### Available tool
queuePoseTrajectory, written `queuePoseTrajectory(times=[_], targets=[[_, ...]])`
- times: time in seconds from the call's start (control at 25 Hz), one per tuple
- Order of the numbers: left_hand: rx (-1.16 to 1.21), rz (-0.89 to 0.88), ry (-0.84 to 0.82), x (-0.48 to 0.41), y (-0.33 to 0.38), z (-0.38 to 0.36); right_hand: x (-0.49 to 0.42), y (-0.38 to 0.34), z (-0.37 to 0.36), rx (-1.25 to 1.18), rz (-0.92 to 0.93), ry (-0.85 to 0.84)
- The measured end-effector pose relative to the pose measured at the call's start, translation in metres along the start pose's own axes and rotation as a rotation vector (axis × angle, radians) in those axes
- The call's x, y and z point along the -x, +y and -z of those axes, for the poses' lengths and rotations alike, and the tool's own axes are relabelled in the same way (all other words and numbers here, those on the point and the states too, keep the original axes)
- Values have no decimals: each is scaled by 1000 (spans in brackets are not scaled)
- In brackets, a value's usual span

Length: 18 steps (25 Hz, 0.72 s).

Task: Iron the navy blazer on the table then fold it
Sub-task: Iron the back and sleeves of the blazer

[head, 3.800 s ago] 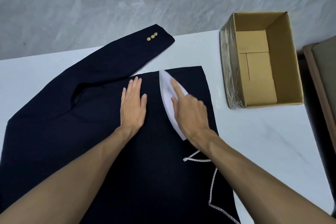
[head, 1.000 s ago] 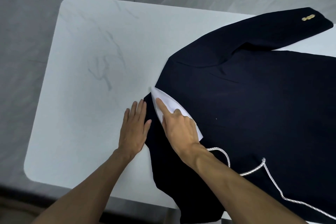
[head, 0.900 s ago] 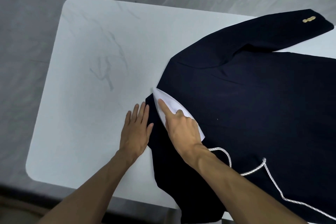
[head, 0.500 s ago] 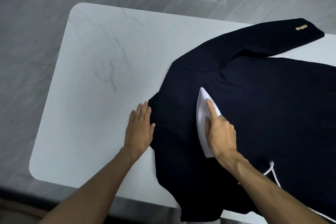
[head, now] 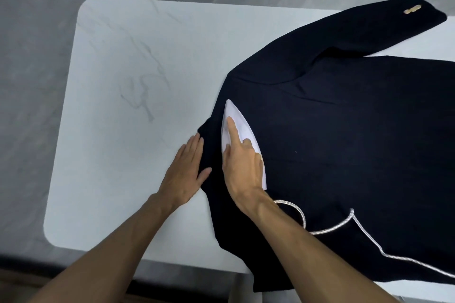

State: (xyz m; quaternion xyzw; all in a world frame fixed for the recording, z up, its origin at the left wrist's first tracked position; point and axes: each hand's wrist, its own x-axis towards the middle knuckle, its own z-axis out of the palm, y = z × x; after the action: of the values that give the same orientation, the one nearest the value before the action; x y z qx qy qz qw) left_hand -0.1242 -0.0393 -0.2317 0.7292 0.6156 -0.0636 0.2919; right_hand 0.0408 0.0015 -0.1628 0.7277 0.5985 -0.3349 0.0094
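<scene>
– Head view: where has the flat white iron [head: 242,130] gone in the last half second?
– Back to the left. It was out on the upper back of the navy cloth blazer [head: 344,142]; now its tip sits by the collar edge, close to the left hand [head: 187,174].
– And the hands?
– The right hand [head: 243,167] grips the iron from above, forefinger straight along its top. The left hand lies flat, fingers straight, pressing the blazer's edge and holding nothing.
– The blazer itself?
– Spread on the right part of the white marbled table [head: 123,81], one sleeve [head: 357,32] angled away, the braided white cord [head: 344,226] trailing over the cloth.
– Meaning?
– Short strokes near the collar, where seconds ago the iron worked the hem. Ironing seems well along; folding is not yet begun.
</scene>
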Motion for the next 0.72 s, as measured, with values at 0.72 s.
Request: queuePoseTrajectory(times=[0.72], targets=[[-507,19,-275,-8,31,17,-1,91,54,-72,-130,124]])
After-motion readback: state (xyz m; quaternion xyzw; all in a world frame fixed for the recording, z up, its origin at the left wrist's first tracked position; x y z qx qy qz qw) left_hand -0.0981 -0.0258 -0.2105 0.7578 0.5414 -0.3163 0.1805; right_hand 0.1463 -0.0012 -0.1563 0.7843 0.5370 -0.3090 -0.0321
